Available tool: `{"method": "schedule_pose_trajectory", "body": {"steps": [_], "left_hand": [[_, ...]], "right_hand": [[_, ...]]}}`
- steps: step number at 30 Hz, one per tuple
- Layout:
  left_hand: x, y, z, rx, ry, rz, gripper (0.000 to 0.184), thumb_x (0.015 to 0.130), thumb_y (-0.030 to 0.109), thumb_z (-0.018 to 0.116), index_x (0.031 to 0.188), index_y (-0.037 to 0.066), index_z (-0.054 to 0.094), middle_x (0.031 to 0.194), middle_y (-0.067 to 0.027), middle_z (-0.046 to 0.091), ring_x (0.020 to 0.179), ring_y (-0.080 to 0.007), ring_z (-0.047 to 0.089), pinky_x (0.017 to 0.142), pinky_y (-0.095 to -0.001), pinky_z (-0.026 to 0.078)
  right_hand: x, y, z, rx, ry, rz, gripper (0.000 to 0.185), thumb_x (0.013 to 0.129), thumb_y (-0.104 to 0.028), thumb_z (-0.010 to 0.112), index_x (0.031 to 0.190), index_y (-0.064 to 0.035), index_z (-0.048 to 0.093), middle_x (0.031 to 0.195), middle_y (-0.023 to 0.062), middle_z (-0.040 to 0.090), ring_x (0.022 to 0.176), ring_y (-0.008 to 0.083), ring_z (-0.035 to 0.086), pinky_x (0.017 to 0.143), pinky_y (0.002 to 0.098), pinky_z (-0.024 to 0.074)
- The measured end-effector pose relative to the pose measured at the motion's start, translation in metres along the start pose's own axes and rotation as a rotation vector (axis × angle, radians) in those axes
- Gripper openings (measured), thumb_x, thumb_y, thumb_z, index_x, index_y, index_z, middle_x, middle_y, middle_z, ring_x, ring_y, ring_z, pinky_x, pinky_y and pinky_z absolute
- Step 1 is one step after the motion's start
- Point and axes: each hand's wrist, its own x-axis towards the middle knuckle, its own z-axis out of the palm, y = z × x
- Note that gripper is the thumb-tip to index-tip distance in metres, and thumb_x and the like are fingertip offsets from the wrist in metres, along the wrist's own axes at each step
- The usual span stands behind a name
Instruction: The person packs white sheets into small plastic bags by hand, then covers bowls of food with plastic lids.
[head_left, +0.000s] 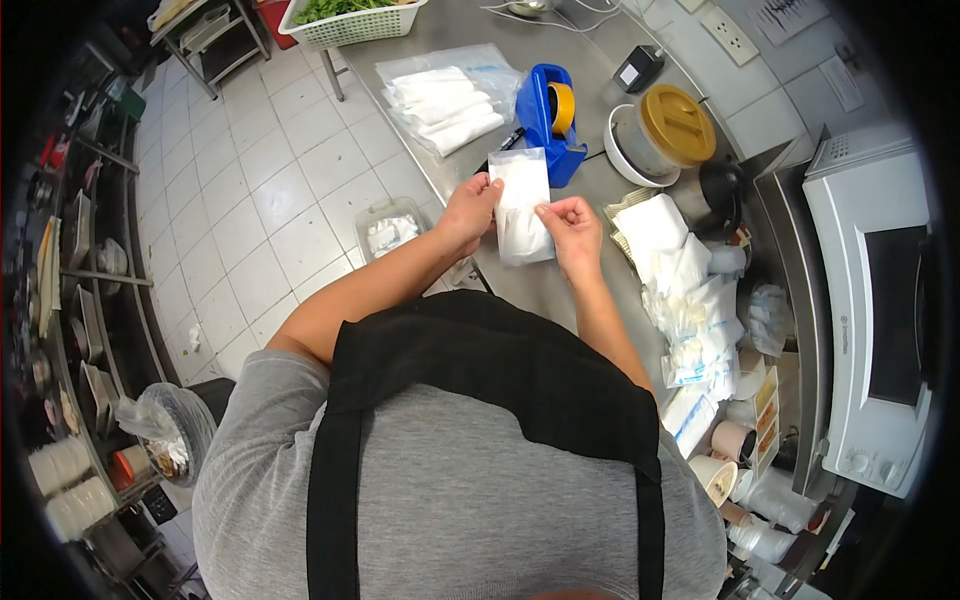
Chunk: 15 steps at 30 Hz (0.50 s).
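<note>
A small clear plastic bag (524, 232) with something flat and white inside is held up over the steel counter, near its front edge. My left hand (470, 212) grips its left edge, thumb on the front. At the right edge, my right hand (574, 232) pinches the bag between thumb and fingers. Just beyond it stands a blue tape dispenser (540, 115) with a yellow roll of tape (562, 107). A black marker (510, 138) lies beside the dispenser. Further left, white folded packets (445, 105) rest on a larger clear plastic bag (492, 64).
To the right are a tub with a yellow lid (678, 125), a pile of white packets (690, 300) and a white microwave (880, 310). A basket of greens (355, 25) sits at the far left end. Below the counter edge is a plastic bin (372, 218).
</note>
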Motion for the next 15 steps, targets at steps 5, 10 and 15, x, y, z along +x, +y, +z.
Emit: {"method": "schedule_pose_trajectory", "body": {"steps": [5, 10, 15], "left_hand": [[-0.016, 0.012, 0.008, 0.151, -0.045, 0.078, 0.039, 0.087, 0.015, 0.062, 0.120, 0.002, 0.045, 0.101, -0.0092, 0.064, 0.089, -0.0167, 0.062, 0.075, -0.0315, 0.051], [0.003, -0.004, -0.012, 0.004, -0.138, 0.088, 0.046, 0.079, -0.001, 0.067, 0.119, -0.002, 0.044, 0.102, -0.0124, 0.064, 0.094, -0.0182, 0.062, 0.082, -0.0316, 0.050], [0.004, 0.004, -0.030, -0.070, -0.036, 0.096, 0.038, 0.080, -0.002, 0.065, 0.114, -0.001, 0.049, 0.099, -0.0111, 0.065, 0.089, -0.0178, 0.064, 0.079, -0.0308, 0.052]], "right_hand": [[0.003, 0.000, 0.006, 0.008, 0.063, -0.023, 0.016, 0.078, -0.001, 0.071, 0.083, -0.0008, 0.056, 0.075, 0.0041, 0.063, 0.067, 0.0050, 0.056, 0.060, 0.0184, 0.0438], [0.006, -0.010, 0.009, 0.079, 0.034, 0.041, 0.023, 0.079, 0.000, 0.068, 0.097, -0.0001, 0.053, 0.074, 0.0046, 0.063, 0.064, 0.0072, 0.056, 0.059, 0.0203, 0.0437], [0.056, -0.015, -0.022, 0.027, 0.056, -0.031, 0.026, 0.084, -0.009, 0.063, 0.108, -0.0038, 0.053, 0.080, 0.0037, 0.062, 0.067, 0.0099, 0.056, 0.058, 0.0232, 0.0451]]}}
